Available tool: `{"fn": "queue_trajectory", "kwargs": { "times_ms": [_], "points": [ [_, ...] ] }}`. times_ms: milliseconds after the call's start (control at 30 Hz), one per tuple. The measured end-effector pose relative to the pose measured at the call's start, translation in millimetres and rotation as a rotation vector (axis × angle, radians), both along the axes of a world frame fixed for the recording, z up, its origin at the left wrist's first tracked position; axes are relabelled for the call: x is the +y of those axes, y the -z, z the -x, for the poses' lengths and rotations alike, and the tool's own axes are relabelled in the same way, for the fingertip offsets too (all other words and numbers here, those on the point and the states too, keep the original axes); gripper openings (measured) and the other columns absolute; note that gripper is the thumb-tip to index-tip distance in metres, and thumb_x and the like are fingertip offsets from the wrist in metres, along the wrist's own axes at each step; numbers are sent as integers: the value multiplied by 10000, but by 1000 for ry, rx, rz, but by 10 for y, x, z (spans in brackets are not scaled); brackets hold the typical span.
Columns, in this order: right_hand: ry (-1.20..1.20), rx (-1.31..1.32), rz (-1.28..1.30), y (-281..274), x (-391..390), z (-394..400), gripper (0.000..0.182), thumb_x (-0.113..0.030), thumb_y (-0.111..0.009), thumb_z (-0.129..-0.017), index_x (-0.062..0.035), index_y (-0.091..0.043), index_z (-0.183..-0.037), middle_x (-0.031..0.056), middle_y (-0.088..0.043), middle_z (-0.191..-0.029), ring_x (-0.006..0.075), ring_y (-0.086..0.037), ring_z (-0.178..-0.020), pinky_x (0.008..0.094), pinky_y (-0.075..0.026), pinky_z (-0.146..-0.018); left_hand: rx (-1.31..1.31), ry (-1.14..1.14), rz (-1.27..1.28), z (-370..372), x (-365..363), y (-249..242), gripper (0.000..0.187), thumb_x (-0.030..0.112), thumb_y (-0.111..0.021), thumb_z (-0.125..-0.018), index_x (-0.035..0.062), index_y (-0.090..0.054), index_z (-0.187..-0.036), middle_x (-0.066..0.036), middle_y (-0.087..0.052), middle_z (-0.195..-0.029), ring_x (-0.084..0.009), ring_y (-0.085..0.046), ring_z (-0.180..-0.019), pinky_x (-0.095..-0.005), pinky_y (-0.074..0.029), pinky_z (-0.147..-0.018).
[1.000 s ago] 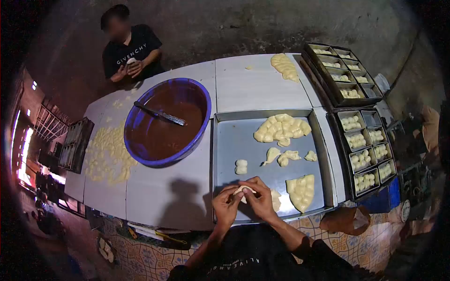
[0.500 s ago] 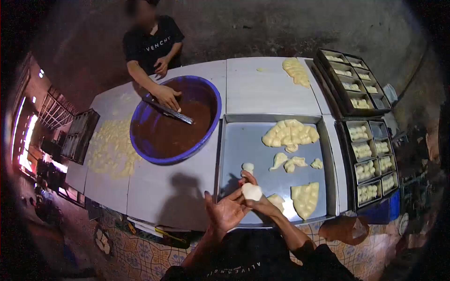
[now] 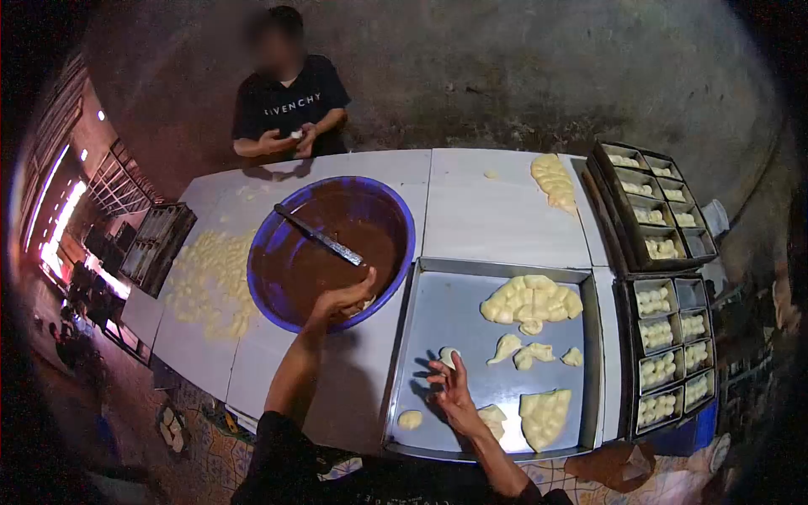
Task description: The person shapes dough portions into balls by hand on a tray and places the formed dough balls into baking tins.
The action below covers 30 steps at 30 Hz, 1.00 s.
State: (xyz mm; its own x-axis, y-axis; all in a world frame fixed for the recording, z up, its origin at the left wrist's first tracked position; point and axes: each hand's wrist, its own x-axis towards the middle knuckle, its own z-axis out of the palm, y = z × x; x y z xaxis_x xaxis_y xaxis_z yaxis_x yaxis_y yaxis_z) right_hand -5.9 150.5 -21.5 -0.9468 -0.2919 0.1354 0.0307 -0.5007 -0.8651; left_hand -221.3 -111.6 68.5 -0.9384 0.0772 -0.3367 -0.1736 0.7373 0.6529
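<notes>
My left hand (image 3: 341,296) reaches over the near right rim of the blue basin (image 3: 410,244), its fingers curled around a pale piece of dough (image 3: 360,306) that is mostly hidden. Brown filling (image 3: 311,278) lies in the basin. A long metal spatula (image 3: 320,236) rests across it, its tip close to my left fingers. Over the metal tray (image 3: 438,290), my right hand (image 3: 454,397) has its fingers spread, with nothing visibly held. One dough ball (image 3: 449,358) lies just beyond those fingertips, and a flattened dough round (image 3: 410,419) is near the tray's left side.
Dough clusters (image 3: 532,301) and loose scraps lie in the tray. Black loaf pans (image 3: 665,353) with rolled dough line the right. Many small dough pieces (image 3: 210,282) cover the table's left. Across the table, a co-worker (image 3: 290,109) holds white dough in both hands.
My hands have separated: the left has moved forward and left to the basin, the right stays over the tray. The co-worker's hand has left the spatula, and their hands now hold dough.
</notes>
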Motion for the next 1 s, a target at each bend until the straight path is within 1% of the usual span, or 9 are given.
{"fn": "queue_trajectory", "kwargs": {
  "times_ms": [67,167,300,400,533,600,667,833,1000],
  "points": [
    [9,-57,13,-98,31,-4,875,-152,-620,-902,-177,-2,-1522,119,-323,-1414,203,-431,-1111,366,-402,-954,-533,-26,-175,127,-102,84,872,773,-184,-874,29,-566,-625,-31,-560,-563,-213,-552,-564,-368,-452,-579],
    [13,-58,45,-81,69,16,828,-81,-602,-904,-160,-62,-1526,104,-341,-1419,186,-447,-1115,322,-435,-907,-147,-71,-76,65,-123,163,841,756,-177,-890,55,-551,-616,5,-490,-516,-157,-472,-482,-296,-390,-498],
    [69,-174,118,-115,-34,64,664,-110,-531,-959,-96,-160,-1510,112,-461,-1333,172,-517,-1052,284,-468,-854,137,-358,-489,-733,374,-115,934,738,-106,-900,20,-704,-883,-88,-642,-753,-181,-579,-678,-303,-457,-646],
    [-45,-549,627,-114,-74,51,383,-97,-565,-946,36,-480,-1295,117,-613,-1120,182,-591,-979,280,-499,-822,-569,65,-1325,-1445,685,-207,1207,901,-133,-729,-99,-417,-1341,-212,-620,-1153,-294,-627,-1008,-382,-465,-909],
    [288,-551,237,-102,-111,-69,193,-38,-550,-946,60,-620,-1097,96,-655,-1013,152,-624,-853,263,-504,-798,-301,-223,-1162,-2049,1045,36,1110,825,-147,-820,-115,-346,-1377,-258,-488,-1335,-359,-517,-1202,-485,-356,-1036],
    [399,-136,-345,-125,-65,-206,326,-90,-631,-887,25,-603,-1191,101,-613,-1077,179,-534,-894,285,-456,-761,-297,-549,-1195,-2237,1117,117,829,631,-285,-958,-69,-356,-1396,-213,-525,-1289,-297,-537,-1168,-444,-409,-987],
    [412,318,-905,-452,-8,-332,428,-73,-654,-828,-40,-584,-1249,121,-497,-1251,278,-452,-1042,342,-426,-850,-268,-457,-1120,-2391,1160,109,666,482,-368,-982,-37,-376,-1398,-184,-551,-1220,-247,-554,-1116,-386,-444,-928],
    [394,374,-761,-526,106,-399,304,-29,-675,-802,-13,-647,-1104,130,-512,-1211,257,-522,-1011,324,-446,-849,269,-70,-666,-2605,1189,192,324,18,-564,-924,-30,-561,-1245,-77,-572,-971,-128,-614,-860,-229,-511,-729],
    [334,246,-476,-626,165,-391,191,-43,-683,-824,2,-675,-1010,140,-543,-1167,200,-584,-988,301,-466,-850,4,-198,-906,-2686,1204,148,225,90,-621,-920,-85,-626,-1062,-54,-581,-911,-125,-620,-817,-250,-536,-727]
  ]
}}
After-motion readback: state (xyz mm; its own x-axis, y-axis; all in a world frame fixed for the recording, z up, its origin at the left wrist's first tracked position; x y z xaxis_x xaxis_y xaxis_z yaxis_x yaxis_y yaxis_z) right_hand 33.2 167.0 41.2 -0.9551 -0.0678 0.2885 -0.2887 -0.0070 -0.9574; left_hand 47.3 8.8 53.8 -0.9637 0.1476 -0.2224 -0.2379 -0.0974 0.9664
